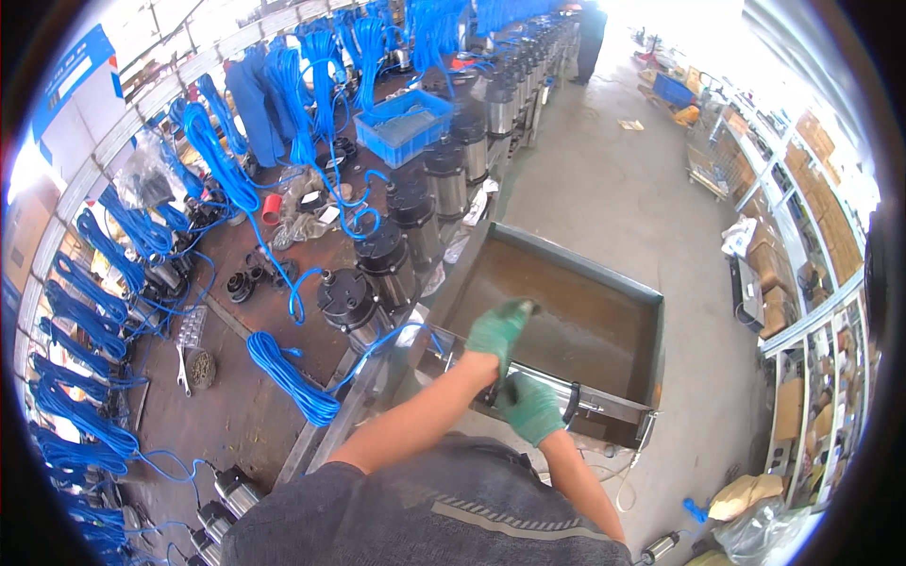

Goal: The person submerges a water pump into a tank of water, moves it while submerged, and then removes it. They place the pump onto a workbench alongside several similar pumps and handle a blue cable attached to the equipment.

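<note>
Green gloves cover both my hands at the near side of a rectangular metal tank [618, 283] holding brownish water. Along the near rim lies a shiny metal cylinder [549, 381], which looks like a slim pump, with a black ring [572, 403] near its right end. My right hand [530, 407] is closed against this cylinder, its fingertips partly hidden. Just above and left of it, my left hand [502, 332] reaches over the rim with curled fingers; whatever they hold cannot be made out. A blue cable [401, 332] runs to the cylinder's left end.
Left of the tank, a bench carries a row of metal pumps [351, 307], a coiled blue cable [293, 377], a blue crate [404, 127] and a wrench [183, 370]. Many cable coils hang beyond. Shelving [802, 330] lines the right side; a person [590, 42] stands far back.
</note>
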`<action>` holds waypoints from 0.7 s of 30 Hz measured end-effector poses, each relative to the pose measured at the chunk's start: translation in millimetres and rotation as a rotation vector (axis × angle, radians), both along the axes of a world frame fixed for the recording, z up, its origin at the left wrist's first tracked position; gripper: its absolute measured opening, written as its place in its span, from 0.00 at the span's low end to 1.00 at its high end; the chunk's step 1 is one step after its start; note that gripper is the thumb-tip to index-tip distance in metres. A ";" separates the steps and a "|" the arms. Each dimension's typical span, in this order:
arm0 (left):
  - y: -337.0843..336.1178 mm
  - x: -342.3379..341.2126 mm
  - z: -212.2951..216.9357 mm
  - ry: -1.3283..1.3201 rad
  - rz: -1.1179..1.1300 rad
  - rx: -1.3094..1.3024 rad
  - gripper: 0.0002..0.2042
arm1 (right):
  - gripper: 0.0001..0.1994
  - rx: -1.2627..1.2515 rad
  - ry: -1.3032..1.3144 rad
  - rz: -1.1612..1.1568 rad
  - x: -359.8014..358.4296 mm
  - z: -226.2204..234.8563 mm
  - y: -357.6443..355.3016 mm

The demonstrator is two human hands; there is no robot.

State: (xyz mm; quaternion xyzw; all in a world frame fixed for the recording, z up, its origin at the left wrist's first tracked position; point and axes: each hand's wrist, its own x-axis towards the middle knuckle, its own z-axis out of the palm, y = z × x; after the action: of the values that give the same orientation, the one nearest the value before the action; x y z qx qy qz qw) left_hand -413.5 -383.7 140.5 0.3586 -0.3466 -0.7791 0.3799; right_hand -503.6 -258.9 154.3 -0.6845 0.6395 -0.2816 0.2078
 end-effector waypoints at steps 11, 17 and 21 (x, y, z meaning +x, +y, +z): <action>-23.1 -25.3 -58.0 -0.309 -0.271 0.203 0.18 | 0.09 -0.031 -0.264 0.038 13.1 0.9 0.5; -16.6 -26.5 -37.5 -0.319 -0.007 -0.310 0.18 | 0.11 -0.058 -0.205 0.000 -2.5 -2.3 -8.8; -10.1 -23.1 -24.1 -0.717 -0.024 -0.763 0.18 | 0.14 -0.159 -0.057 -0.201 1.7 21.5 -3.9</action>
State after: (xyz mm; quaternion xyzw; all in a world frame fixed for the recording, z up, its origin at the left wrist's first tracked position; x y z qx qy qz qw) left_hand -436.6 -393.8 116.4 0.4350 -0.7182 -0.4297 0.3322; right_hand -501.9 -262.8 175.7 -0.6230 0.6744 -0.3701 0.1414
